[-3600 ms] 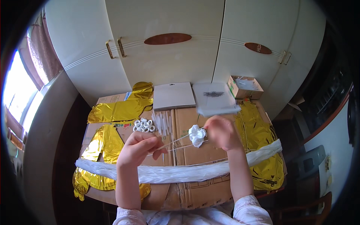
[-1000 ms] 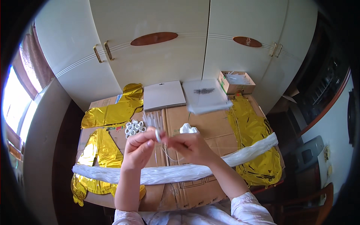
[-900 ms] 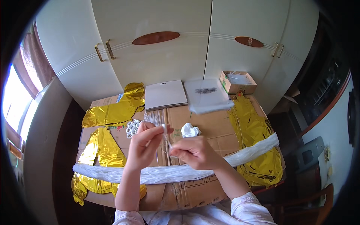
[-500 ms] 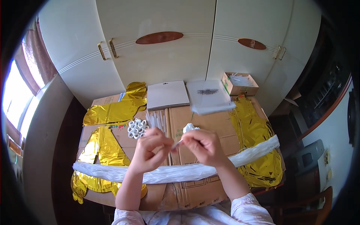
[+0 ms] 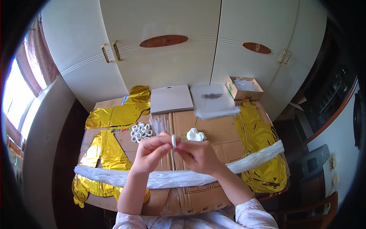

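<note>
Above the middle of the table my hands meet at a small white ring-shaped roll (image 5: 174, 141), seen nearly edge-on. My left hand (image 5: 153, 150) pinches it between thumb and fingers. From the other side, the closed fingertips of my right hand (image 5: 199, 154) press against it, partly hidden by the hand itself. Just left of my left hand lies a pile of similar white rings (image 5: 140, 132). Clear thin plastic tubes (image 5: 160, 124) lie beyond my hands, and a crumpled white piece (image 5: 196, 134) rests behind my right hand. A long bundle of white strands (image 5: 183, 179) passes beneath both forearms.
Gold foil pieces (image 5: 114, 115) lie on the left, with another gold foil sheet (image 5: 263, 152) on the right. Along the back are a stack of grey-white boards (image 5: 171, 99), clear plastic bags (image 5: 213, 103) and a small carton (image 5: 244, 94). Cardboard (image 5: 225, 129) covers the table before white cabinets (image 5: 164, 19).
My hands have turned and drawn together; the white ring now shows clearly between them. My right hand has shifted slightly left and down, uncovering more of the crumpled white piece.
</note>
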Motion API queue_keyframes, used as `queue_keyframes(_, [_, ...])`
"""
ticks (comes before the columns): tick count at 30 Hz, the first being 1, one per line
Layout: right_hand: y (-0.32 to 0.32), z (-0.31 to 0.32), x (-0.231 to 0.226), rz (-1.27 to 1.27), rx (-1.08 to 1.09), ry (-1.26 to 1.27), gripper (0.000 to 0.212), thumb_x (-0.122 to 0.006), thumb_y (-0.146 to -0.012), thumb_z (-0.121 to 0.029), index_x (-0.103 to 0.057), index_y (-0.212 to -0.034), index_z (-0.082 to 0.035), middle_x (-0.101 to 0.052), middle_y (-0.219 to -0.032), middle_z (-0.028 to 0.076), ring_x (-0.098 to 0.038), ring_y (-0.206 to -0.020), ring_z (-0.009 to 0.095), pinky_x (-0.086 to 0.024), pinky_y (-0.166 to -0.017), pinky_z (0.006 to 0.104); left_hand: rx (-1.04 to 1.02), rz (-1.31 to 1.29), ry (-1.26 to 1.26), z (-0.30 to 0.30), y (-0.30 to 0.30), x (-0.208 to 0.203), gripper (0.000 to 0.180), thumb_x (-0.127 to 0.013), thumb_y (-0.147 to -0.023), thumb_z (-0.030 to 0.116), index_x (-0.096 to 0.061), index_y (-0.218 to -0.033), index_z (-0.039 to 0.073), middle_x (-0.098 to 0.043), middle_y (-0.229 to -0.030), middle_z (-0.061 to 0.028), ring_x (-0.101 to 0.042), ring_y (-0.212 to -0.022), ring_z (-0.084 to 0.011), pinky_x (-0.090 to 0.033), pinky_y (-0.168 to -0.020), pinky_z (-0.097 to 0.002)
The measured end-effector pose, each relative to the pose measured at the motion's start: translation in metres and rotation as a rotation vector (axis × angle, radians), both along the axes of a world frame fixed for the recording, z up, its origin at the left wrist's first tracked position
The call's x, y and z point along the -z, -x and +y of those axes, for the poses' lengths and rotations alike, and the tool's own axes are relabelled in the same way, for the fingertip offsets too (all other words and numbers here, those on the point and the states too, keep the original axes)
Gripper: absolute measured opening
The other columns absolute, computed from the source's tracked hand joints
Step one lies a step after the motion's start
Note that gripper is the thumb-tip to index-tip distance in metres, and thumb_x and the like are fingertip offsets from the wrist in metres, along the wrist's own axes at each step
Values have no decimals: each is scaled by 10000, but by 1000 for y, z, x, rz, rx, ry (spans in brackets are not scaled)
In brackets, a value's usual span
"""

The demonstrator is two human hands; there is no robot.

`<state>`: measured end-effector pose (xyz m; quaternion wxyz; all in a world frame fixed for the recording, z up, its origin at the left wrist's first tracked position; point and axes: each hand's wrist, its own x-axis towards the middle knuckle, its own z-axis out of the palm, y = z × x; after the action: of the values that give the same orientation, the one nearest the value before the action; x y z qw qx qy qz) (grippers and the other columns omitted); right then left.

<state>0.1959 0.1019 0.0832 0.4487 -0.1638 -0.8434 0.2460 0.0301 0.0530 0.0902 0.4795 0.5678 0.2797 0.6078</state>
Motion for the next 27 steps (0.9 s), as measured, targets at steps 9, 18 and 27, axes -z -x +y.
queue_keyframes(9, [4, 6, 1, 100, 130, 26, 57, -583, -819, -95, -609, -833, -46, -594, -660, 86, -580, -551, 223, -443, -487, 306, 124, 147, -36, -11, 6, -13, 144, -554, -825, 62, -656, -875, -26, -664, -852, -59, -485, -772, -107, -406, -741, -272])
queue_keyframes(18, [-1, -16, -11, 52, -70, 81, 101, -586, -845, -126, -593, -840, -26, -608, -672, 73, -579, -536, 179, -441, -493, 270, -386, 617, -163, 0, 9, -14, 210, -543, -809, -10, -623, -1003, -10, -653, -901, -7, -437, -757, -123, -378, -731, -273])
queue_keyframes(27, [-4, -10, -12, 128, 28, 80, 30, -590, -823, -58, -581, -831, -31, -563, -654, 58, -527, -520, 155, -405, -492, 263, 422, -203, 80, -7, 12, -4, 179, -525, -852, 63, -604, -950, -63, -557, -1061, -145, -534, -870, -162, -405, -869, -318])
